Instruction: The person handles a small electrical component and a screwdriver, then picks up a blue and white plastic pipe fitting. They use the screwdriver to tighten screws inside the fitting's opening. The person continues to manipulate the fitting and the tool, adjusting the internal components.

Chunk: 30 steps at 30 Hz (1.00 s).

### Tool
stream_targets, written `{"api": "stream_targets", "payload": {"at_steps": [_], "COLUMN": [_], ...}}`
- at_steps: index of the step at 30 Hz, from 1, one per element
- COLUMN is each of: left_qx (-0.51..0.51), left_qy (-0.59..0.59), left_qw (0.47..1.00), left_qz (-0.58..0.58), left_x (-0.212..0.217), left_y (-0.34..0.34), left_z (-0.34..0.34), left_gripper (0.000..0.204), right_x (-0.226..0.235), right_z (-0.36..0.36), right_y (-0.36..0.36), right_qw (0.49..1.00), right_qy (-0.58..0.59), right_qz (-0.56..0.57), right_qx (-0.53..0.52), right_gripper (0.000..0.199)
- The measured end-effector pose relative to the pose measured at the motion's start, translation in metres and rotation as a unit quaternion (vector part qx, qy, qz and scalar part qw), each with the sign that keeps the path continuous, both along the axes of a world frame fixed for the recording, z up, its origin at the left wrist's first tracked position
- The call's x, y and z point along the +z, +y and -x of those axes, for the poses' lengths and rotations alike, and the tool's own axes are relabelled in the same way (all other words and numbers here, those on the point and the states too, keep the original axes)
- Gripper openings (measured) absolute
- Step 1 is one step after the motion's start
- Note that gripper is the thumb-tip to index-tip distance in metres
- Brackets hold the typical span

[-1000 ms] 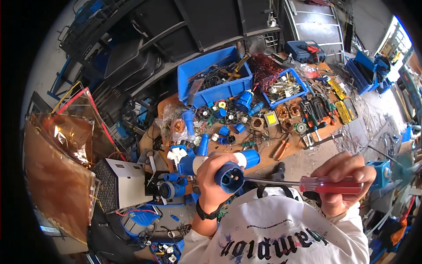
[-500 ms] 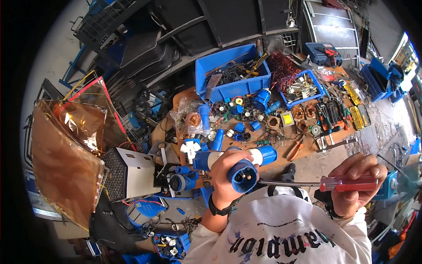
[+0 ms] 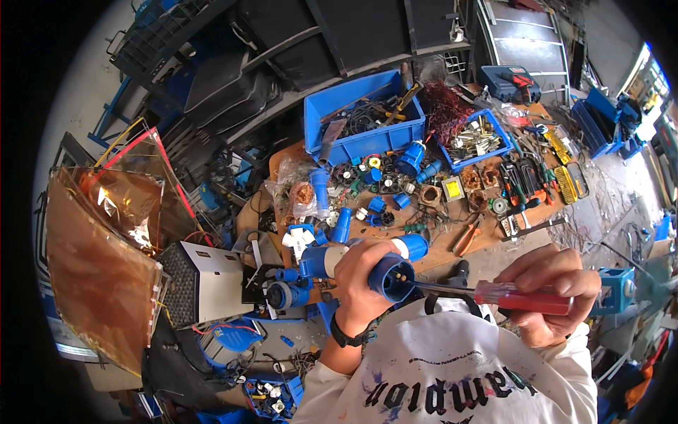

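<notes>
My left hand (image 3: 359,283) is wrapped round a blue-and-white industrial plug adapter (image 3: 385,283) with several round arms. One blue collar faces right and shows metal pins inside. Another arm sticks out to the left of the hand, a third to the upper right. In my right hand (image 3: 561,286) is a screwdriver (image 3: 519,297) with a clear-and-red handle, held level. Its shaft runs left into the mouth of the blue collar, close to the pins. Whether the tip touches a screw is too small to tell.
Beyond my hands stands a cluttered wooden workbench (image 3: 438,246). On it are a blue bin (image 3: 367,147) of cables, a blue tray (image 3: 474,166) of metal parts, pliers (image 3: 466,239) and loose blue plug parts (image 3: 341,226). A white-and-black box (image 3: 219,283) stands at left.
The screwdriver has moved left, its shaft now entering the collar. The adapter has turned so that its collar faces more to the right. The view has shifted slightly.
</notes>
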State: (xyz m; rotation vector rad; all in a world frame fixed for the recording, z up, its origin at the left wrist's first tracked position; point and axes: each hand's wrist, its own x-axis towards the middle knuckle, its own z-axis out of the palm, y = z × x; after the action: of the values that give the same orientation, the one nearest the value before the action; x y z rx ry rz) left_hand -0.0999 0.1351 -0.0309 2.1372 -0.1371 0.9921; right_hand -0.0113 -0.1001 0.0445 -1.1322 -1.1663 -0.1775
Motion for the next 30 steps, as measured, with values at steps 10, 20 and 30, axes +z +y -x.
{"api": "stream_targets", "payload": {"at_steps": [10,20,30], "left_qx": [0.008,0.0,-0.011], "left_qy": [0.016,0.024,0.033], "left_qw": [1.0,1.0,0.999], "left_qz": [-0.002,0.0,-0.014], "left_x": [-0.003,0.0,0.005], "left_y": [-0.001,-0.003,-0.003], "left_z": [0.0,0.004,0.004], "left_gripper": [0.043,0.046,0.044], "right_x": [0.025,0.039,0.043], "right_z": [-0.004,-0.001,-0.002], "right_y": [0.01,0.009,0.012], "right_qw": [0.994,0.984,0.981], "right_qy": [-0.077,-0.123,-0.138], "right_qz": [0.079,0.13,0.136], "right_qx": [0.018,-0.016,-0.025], "right_gripper": [0.045,0.04,0.041]}}
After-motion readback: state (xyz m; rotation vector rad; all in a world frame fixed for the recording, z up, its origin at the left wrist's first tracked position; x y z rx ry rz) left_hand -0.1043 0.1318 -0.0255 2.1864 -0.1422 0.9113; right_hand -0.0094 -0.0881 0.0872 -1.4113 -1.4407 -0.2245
